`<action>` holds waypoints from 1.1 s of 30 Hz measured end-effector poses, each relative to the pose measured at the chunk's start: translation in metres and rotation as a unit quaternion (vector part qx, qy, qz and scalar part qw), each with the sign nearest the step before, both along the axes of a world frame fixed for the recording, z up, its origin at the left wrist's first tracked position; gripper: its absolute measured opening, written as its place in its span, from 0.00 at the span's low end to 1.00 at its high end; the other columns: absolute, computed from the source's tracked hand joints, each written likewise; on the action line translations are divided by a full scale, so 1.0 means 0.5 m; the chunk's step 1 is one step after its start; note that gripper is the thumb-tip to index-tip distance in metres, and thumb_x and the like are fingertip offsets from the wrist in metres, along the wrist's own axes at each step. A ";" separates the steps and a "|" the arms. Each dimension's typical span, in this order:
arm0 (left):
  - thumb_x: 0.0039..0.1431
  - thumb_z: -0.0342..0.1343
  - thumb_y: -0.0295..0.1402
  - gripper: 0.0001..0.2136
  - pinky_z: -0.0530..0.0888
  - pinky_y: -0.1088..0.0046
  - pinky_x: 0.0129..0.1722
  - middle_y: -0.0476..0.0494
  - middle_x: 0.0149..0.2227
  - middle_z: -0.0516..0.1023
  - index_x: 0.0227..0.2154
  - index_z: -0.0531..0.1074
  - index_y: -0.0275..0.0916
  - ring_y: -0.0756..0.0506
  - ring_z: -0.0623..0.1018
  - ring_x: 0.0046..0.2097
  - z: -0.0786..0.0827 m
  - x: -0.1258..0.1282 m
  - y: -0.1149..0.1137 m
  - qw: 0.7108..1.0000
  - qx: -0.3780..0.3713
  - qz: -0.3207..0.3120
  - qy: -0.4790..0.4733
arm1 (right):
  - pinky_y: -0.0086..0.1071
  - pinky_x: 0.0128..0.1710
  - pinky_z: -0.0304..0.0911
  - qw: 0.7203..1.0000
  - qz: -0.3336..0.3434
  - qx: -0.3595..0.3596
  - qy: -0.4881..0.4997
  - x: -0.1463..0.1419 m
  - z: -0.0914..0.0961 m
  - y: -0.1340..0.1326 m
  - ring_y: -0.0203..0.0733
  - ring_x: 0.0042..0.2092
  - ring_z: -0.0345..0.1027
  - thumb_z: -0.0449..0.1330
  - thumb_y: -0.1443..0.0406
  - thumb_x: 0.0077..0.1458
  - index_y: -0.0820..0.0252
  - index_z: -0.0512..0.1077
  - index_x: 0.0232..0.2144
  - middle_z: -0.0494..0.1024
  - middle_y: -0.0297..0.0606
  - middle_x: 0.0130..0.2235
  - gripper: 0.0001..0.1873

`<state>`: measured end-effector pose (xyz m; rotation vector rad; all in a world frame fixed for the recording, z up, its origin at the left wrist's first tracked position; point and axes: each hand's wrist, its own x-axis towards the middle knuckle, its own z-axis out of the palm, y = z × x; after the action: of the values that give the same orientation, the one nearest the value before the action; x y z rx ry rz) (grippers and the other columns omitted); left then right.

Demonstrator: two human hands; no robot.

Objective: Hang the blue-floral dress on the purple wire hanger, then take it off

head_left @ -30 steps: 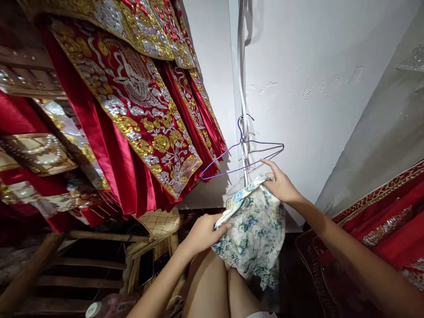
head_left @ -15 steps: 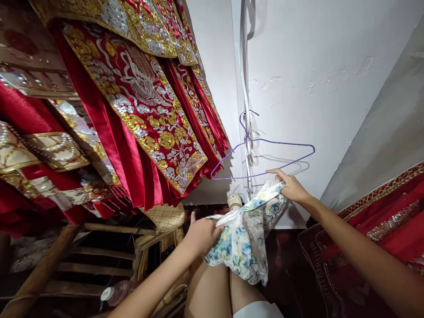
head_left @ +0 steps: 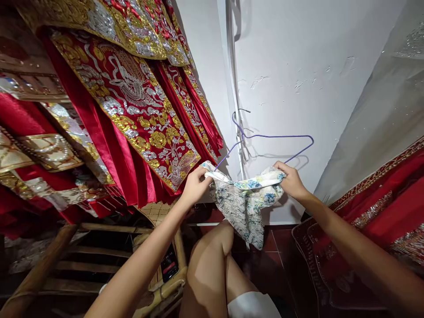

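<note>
White wall [head_left: 281,53], far; purple hanger [head_left: 278,136] before it. Floral garment [head_left: 236,205], centre, between left hand [head_left: 195,184] and right hand [head_left: 292,180] (each pinched closed on its top edge), across the hanger's lower part; a hard tug could unhook that hanger.

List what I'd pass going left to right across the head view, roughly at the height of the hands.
Cream panel with pearl strands → red embroidered panel → left hand → floral cloth → right hand → red fabric with patterned trim.
</note>
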<state>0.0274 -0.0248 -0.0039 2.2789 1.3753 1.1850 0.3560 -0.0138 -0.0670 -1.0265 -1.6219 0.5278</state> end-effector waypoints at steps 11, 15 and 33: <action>0.59 0.48 0.28 0.18 0.69 0.72 0.38 0.48 0.35 0.79 0.50 0.73 0.37 0.47 0.73 0.33 0.012 0.014 0.050 0.997 0.066 0.031 -0.019 | 0.32 0.34 0.62 0.998 0.009 -0.051 -0.027 -0.048 0.008 -0.040 0.42 0.33 0.69 0.57 0.69 0.45 0.58 0.76 0.51 0.76 0.34 0.30 0.28; 0.58 0.48 0.29 0.17 0.70 0.71 0.38 0.46 0.34 0.81 0.44 0.79 0.36 0.45 0.75 0.35 0.006 0.013 0.040 0.995 0.057 0.037 -0.078 | 0.34 0.33 0.65 0.986 -0.164 0.024 0.023 0.020 0.045 -0.031 0.45 0.34 0.71 0.61 0.69 0.44 0.61 0.53 0.72 0.77 0.38 0.34 0.52; 0.53 0.52 0.31 0.10 0.71 0.67 0.40 0.45 0.36 0.78 0.37 0.75 0.38 0.43 0.75 0.37 0.080 -0.012 0.070 0.997 0.048 0.049 -0.020 | 0.39 0.28 0.61 0.968 -0.045 -0.138 0.206 0.089 0.177 -0.044 0.42 0.25 0.67 0.73 0.48 0.32 0.58 0.70 0.16 0.72 0.38 0.20 0.24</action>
<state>0.0215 0.0100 0.0361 2.2623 1.4595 1.3476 0.4007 -0.0360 0.0218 -1.1022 -1.1487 0.8607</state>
